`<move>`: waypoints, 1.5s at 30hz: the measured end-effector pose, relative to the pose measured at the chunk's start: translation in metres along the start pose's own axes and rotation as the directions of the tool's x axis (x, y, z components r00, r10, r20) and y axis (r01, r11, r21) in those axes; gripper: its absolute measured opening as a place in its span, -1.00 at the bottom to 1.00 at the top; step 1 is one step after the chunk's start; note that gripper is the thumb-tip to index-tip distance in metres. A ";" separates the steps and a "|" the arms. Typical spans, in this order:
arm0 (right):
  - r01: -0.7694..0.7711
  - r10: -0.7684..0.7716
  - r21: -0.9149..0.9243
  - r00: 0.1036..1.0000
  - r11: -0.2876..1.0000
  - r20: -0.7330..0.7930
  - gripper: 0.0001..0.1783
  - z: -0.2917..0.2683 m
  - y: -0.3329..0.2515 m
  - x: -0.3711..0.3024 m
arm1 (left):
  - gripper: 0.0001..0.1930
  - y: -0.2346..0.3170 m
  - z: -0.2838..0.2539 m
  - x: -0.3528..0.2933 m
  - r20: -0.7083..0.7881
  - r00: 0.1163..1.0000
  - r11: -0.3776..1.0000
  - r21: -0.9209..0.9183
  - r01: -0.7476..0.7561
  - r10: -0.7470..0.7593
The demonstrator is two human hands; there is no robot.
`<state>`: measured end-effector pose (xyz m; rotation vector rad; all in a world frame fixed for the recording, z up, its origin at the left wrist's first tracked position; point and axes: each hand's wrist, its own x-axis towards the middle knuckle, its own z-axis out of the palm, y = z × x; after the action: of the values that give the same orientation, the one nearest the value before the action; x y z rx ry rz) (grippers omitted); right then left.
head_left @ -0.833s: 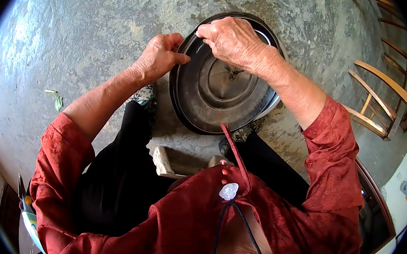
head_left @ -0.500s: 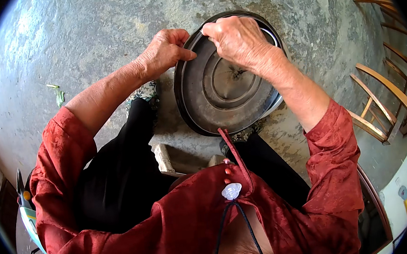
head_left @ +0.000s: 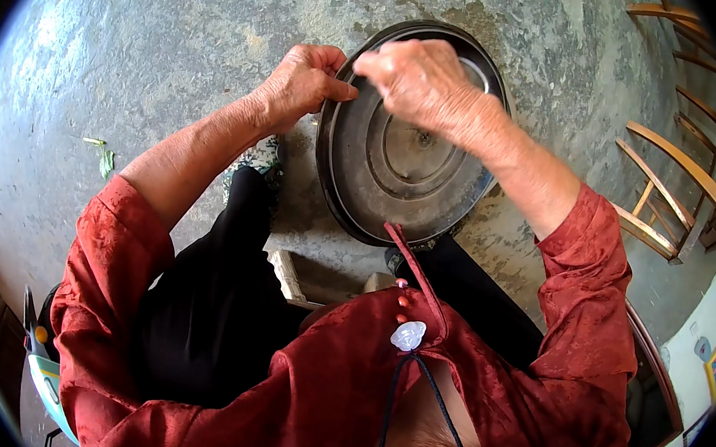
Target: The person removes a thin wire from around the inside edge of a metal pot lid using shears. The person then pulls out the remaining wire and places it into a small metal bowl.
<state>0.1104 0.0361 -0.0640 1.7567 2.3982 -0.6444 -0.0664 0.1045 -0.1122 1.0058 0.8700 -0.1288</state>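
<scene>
A round, dark metal lid with stepped rings and a rusty spot near its middle is tilted in front of me, over the floor between my feet. The left rim is pinched between the thumb and fingers of my left hand. Over the upper part of the lid is my right hand, palm down, with its fingers closed near the upper left rim. Motion smears those fingertips, and what they hold, if anything, is hidden.
A shoe with a mottled pattern shows left of the lid. A pale block-like piece lies between my legs. Wooden chair frames stand at the right, and a green leaf scrap lies on the concrete floor.
The lid and my left hand have shifted slightly right and down. My right hand has lowered a little over the lid, fingers still closed. A pale rim behind the lid's right side shows less.
</scene>
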 end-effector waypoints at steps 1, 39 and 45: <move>0.059 -0.058 0.045 0.998 0.997 -0.031 -0.86 -0.002 -0.010 -0.001 | -0.89 -0.004 -0.002 0.002 -0.004 1.000 1.000 -0.002 0.000 0.000; -0.244 0.272 0.222 0.957 0.944 -0.105 -0.80 -0.023 0.034 -0.031 | -0.81 0.009 0.011 0.005 -0.003 0.996 0.977 -0.194 -0.087 0.088; -0.181 0.178 -0.017 0.979 0.983 -0.102 -0.92 -0.019 0.031 -0.023 | -0.80 0.005 0.014 0.006 -0.015 0.992 0.982 -0.140 -0.129 0.129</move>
<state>0.1502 0.0305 -0.0484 2.0096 2.2607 -0.5113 -0.0515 0.0984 -0.1096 0.9273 0.8053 0.0453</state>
